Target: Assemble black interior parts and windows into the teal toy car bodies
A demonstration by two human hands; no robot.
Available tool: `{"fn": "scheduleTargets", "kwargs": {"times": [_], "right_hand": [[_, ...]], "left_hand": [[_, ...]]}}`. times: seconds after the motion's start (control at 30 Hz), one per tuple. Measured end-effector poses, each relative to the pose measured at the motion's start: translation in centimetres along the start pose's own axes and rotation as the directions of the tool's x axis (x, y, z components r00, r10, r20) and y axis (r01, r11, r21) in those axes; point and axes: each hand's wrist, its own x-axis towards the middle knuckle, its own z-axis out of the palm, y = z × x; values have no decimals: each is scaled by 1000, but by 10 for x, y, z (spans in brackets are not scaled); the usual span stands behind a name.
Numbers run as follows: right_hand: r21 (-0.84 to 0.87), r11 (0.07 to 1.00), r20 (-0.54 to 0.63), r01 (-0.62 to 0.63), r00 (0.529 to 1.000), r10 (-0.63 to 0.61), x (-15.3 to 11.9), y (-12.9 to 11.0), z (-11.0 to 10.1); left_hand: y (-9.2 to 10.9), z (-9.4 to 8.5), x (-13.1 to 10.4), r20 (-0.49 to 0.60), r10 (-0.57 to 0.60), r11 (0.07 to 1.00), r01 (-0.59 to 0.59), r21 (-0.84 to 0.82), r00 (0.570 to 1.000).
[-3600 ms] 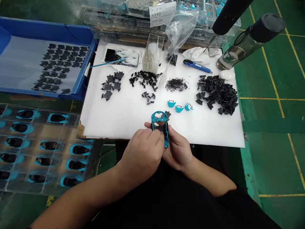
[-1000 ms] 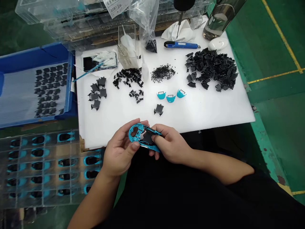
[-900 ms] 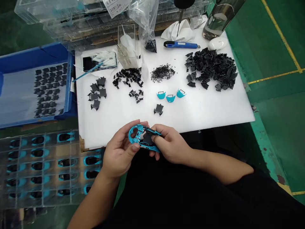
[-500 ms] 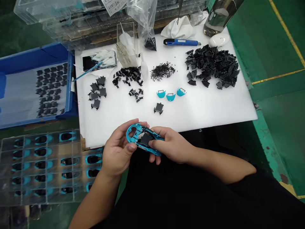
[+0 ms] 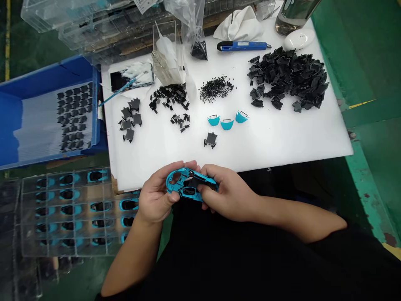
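Between my two hands, just off the table's front edge, is a turquoise toy car body (image 5: pixel 183 182) with a dark part inside it. My left hand (image 5: pixel 154 195) is closed around its rounded left end, with the thumb on the near rim. Gripping the other end is my right hand (image 5: pixel 231 193), its thumb pressed on the dark part inside. A single dark grey panel (image 5: pixel 211 139) lies on the white table board (image 5: pixel 266 142) beyond my hands. Behind that panel sit three small turquoise curved pieces (image 5: pixel 227 124).
Dark part piles (image 5: pixel 291 79), small black pins (image 5: pixel 216 89), black clips (image 5: pixel 171 97) and grey panels (image 5: pixel 128 125) lie on the board. A blue utility knife (image 5: pixel 243 46) is behind. At left are a blue bin (image 5: pixel 99 113) and a clear compartment tray (image 5: pixel 83 248) of car bodies.
The car body has tilted in my hands, so its near side with an oval opening shows more. My right thumb remains on the dark part. The whole view has shifted slightly.
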Motion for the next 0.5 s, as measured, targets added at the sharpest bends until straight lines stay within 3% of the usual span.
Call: {"fn": "scheduleTargets", "kwargs": {"times": [0.2, 0.37, 0.5], "right_hand": [[257, 948, 166, -186, 975, 147, 6, 3, -6], [485, 838, 329, -251, 940, 91, 11, 11, -11], [482, 853, 313, -198, 949, 44, 9, 14, -11]], "left_hand": [[3, 10, 8, -44, 53, 999, -53, 1, 998], [8, 16, 15, -47, 88, 996, -89, -28, 995], [11, 16, 15, -64, 85, 996, -86, -7, 994]]}}
